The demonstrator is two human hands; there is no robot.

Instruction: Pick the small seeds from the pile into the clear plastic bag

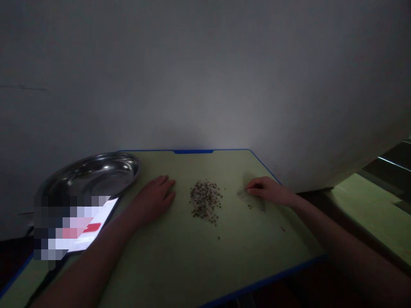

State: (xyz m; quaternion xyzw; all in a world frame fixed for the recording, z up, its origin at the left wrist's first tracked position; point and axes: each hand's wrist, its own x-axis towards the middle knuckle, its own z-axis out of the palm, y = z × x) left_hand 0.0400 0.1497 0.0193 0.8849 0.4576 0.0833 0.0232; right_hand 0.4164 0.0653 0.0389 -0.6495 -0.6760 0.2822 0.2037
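A loose pile of small brown grains mixed with whitish bits (205, 199) lies mid-table. To its left, my left hand (158, 194) rests palm down on the tabletop, fingers stretched out, holding nothing. On the other side of the pile, my right hand (266, 190) has its thumb and fingertips pinched together on a clear plastic bag (245, 196). The bag looks thin and see-through, and its far edges are hard to make out. A few small bits (250, 206) show at or under the bag.
An oval metal basin (96, 175) stands at the left, with a lit, partly blurred screen (91, 231) in front of it. The pale table (180, 265) has a blue rim and backs onto a grey wall (205, 77). A small reddish scrap (283, 229) lies near the right edge.
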